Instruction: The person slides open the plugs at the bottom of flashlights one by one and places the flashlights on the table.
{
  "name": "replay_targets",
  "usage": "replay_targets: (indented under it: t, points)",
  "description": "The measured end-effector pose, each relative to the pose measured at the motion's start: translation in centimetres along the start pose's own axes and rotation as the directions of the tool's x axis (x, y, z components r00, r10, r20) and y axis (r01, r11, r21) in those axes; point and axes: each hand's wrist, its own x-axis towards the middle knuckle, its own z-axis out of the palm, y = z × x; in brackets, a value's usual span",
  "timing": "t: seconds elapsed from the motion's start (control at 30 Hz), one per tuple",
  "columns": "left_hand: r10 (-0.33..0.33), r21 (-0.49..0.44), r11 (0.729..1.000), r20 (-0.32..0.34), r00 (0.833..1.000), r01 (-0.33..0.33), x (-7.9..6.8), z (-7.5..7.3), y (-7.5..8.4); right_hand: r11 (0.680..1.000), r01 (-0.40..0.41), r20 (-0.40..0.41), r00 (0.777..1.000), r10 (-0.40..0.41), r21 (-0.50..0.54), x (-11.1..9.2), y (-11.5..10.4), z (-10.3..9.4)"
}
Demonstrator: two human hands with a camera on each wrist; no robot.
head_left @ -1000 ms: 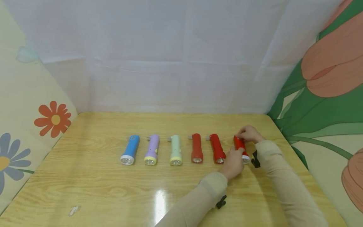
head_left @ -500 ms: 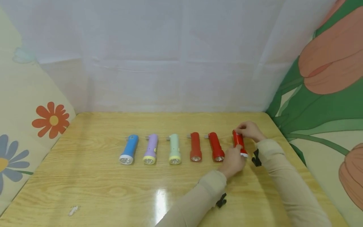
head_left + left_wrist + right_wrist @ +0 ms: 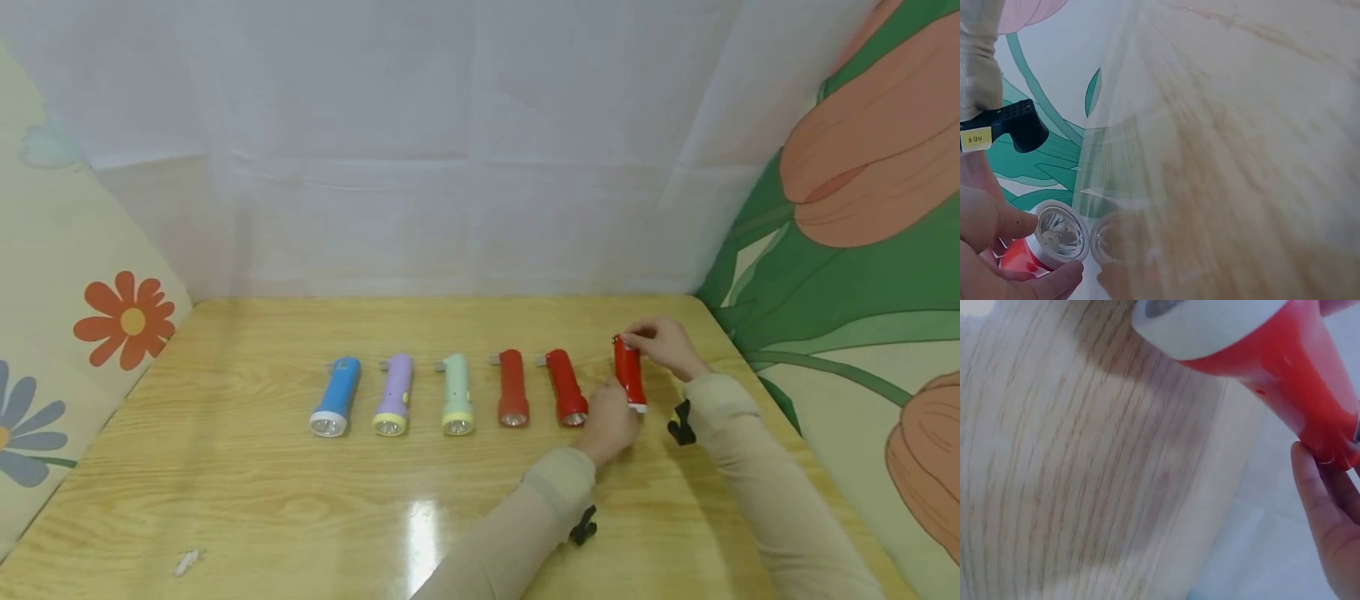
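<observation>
At the right end of the row, a red flashlight with a white head rim (image 3: 630, 375) is between my two hands. My left hand (image 3: 610, 425) holds it near the head, thumb and fingers on either side of the lens end (image 3: 1061, 232) in the left wrist view. With its fingers my right hand (image 3: 667, 346) pinches the narrow tail end; the right wrist view shows the red body (image 3: 1297, 381) angled and fingertips (image 3: 1305, 465) at its tail. In the left wrist view, the lens end sits close to its reflection in the tabletop; contact is hard to judge.
Left of the hands lie two all-red flashlights (image 3: 566, 387) (image 3: 513, 387), then a mint one (image 3: 457, 393), a purple one (image 3: 394, 393) and a blue one (image 3: 337, 396). A small white scrap (image 3: 187, 562) lies on the wooden table (image 3: 300, 500). White cloth (image 3: 360, 208) hangs behind.
Both hands have shifted the red-and-white flashlight slightly away from the front edge and turned it straighter. The other flashlights stay in place; the head view has drifted a little.
</observation>
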Motion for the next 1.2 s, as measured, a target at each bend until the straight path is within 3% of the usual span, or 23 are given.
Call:
replay_targets:
  t: [0.27,0.53,0.7,0.9,1.2]
  points:
    - [0.005,0.020,1.000,-0.010,1.000,-0.005,0.2,0.1,0.0,0.999,0.048,-0.086,0.995,-0.046,0.023,-0.4,0.1,-0.1]
    - [-0.029,-0.111,0.993,0.015,0.999,0.030,0.5,0.7,-0.2,1.000,0.017,-0.118,0.993,-0.016,0.009,-1.0,0.0,-0.1]
    - [-0.051,-0.119,0.991,0.033,0.998,0.055,0.7,0.8,-0.2,1.000,-0.001,-0.137,0.991,0.003,0.015,-1.3,-0.1,-0.1]
    - [-0.066,-0.092,0.993,0.043,0.997,0.069,0.9,0.9,-0.1,1.000,0.012,-0.137,0.991,-0.009,0.026,-1.7,-0.5,-0.2]
    - [-0.005,0.045,0.999,-0.021,1.000,0.006,0.8,1.3,-0.1,0.997,0.051,-0.128,0.991,-0.045,0.049,-2.4,-0.2,-1.0]
